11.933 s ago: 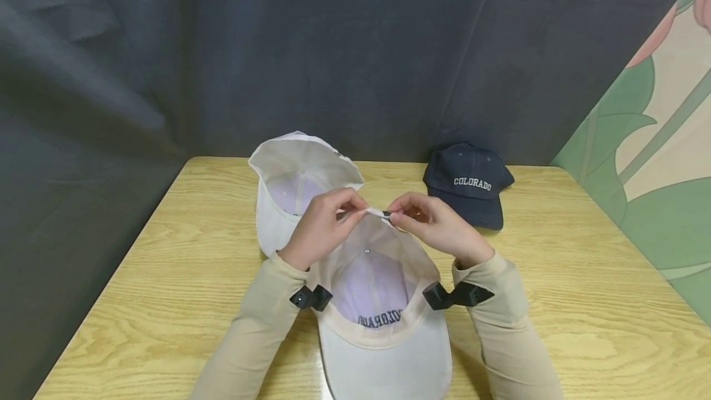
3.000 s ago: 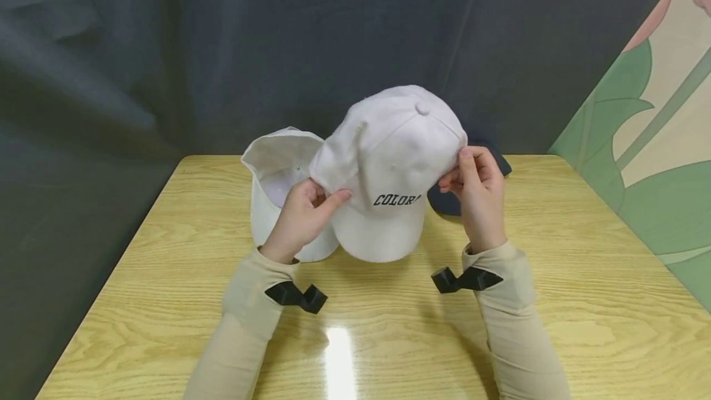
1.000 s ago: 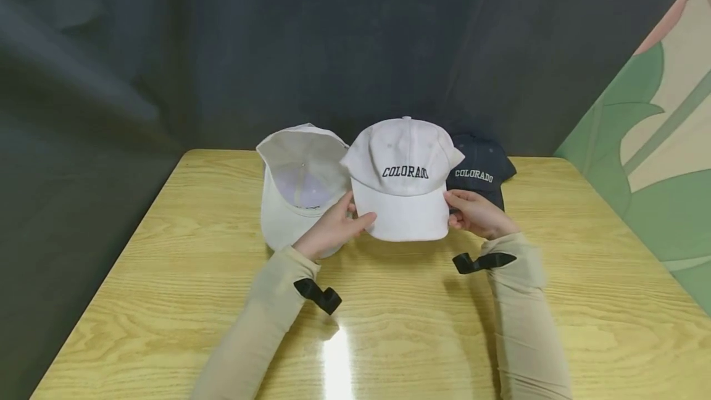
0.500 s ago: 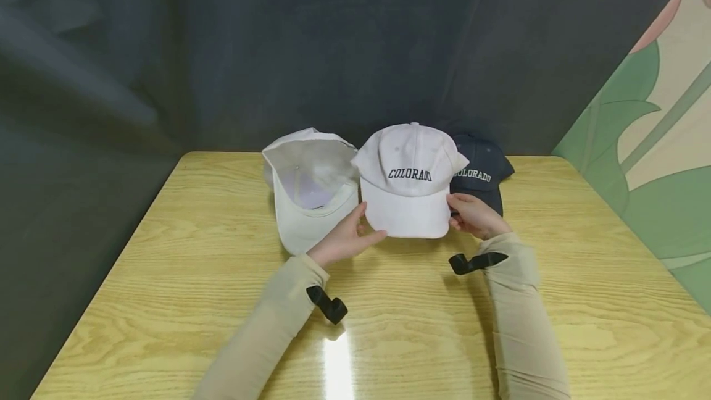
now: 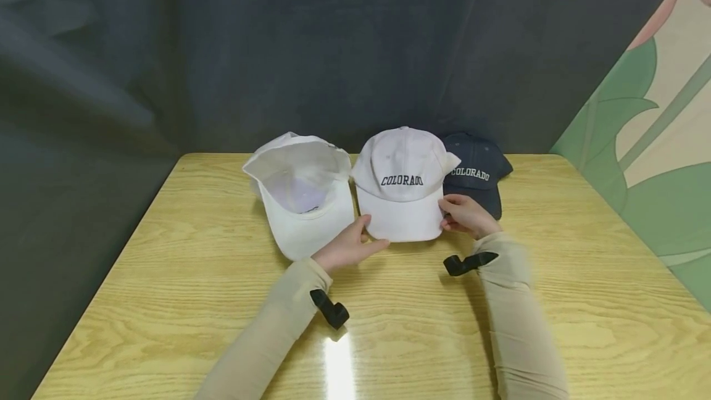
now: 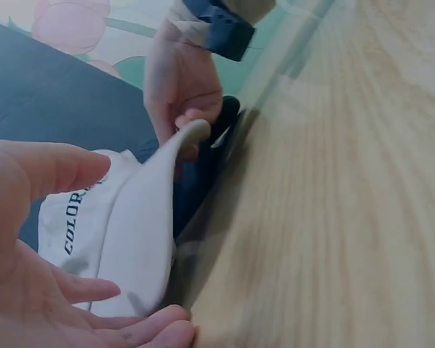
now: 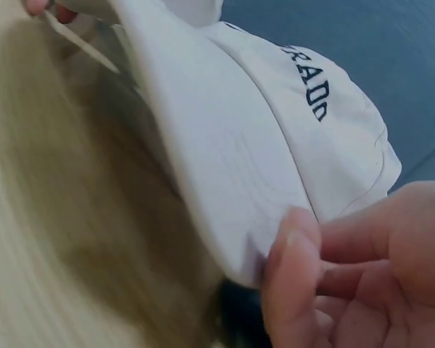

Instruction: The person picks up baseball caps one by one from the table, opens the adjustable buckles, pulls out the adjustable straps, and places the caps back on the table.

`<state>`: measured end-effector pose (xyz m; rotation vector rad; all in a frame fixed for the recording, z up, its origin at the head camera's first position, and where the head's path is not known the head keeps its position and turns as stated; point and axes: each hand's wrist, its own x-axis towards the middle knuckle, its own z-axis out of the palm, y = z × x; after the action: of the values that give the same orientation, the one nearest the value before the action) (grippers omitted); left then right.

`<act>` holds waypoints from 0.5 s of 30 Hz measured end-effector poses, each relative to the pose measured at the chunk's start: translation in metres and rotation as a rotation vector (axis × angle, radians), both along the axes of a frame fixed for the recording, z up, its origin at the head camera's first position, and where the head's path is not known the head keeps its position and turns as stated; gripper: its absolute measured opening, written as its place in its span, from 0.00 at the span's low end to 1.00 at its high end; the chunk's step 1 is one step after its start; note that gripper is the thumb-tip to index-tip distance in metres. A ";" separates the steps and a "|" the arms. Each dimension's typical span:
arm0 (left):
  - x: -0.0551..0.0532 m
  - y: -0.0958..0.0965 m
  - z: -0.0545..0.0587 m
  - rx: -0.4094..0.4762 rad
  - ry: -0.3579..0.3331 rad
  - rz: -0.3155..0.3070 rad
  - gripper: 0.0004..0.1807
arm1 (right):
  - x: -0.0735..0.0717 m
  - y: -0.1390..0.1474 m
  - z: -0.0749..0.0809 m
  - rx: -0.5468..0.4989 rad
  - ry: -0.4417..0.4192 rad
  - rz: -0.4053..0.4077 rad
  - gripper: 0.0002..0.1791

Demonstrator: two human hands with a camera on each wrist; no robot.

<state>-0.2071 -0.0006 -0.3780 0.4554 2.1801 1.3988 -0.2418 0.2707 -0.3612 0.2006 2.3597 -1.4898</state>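
In the head view a white baseball cap (image 5: 404, 168) lettered COLORADO stands at the middle of the back of the table, crown up and visor toward me. My right hand (image 5: 469, 215) pinches the right edge of its visor; the right wrist view shows the thumb (image 7: 293, 246) on that visor edge. At the visor's lower left corner is my left hand (image 5: 350, 245), thumb and fingers spread, fingertips touching the edge. A second white cap (image 5: 311, 227) lies to the left, its inside showing. On the right a navy COLORADO cap (image 5: 472, 171) is partly hidden behind the middle one.
The wooden table (image 5: 183, 301) ends at a dark curtain (image 5: 333, 48) right behind the caps. A wall with a floral pattern (image 5: 666, 171) borders the right side. Black cameras sit on both sleeved wrists.
Earlier my hands worked at a white cap's back strap, then held it up. It has since come down between the other caps. Lately the left white cap shifted left and my left fingers loosened.
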 end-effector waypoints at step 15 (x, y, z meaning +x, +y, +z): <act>-0.002 -0.001 0.002 -0.011 0.066 0.072 0.41 | -0.001 -0.028 -0.011 0.112 0.121 0.123 0.40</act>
<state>-0.2092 -0.0014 -0.3762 0.4286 2.2766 1.4271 -0.2427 0.2431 -0.3724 -0.0080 2.5037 -1.3502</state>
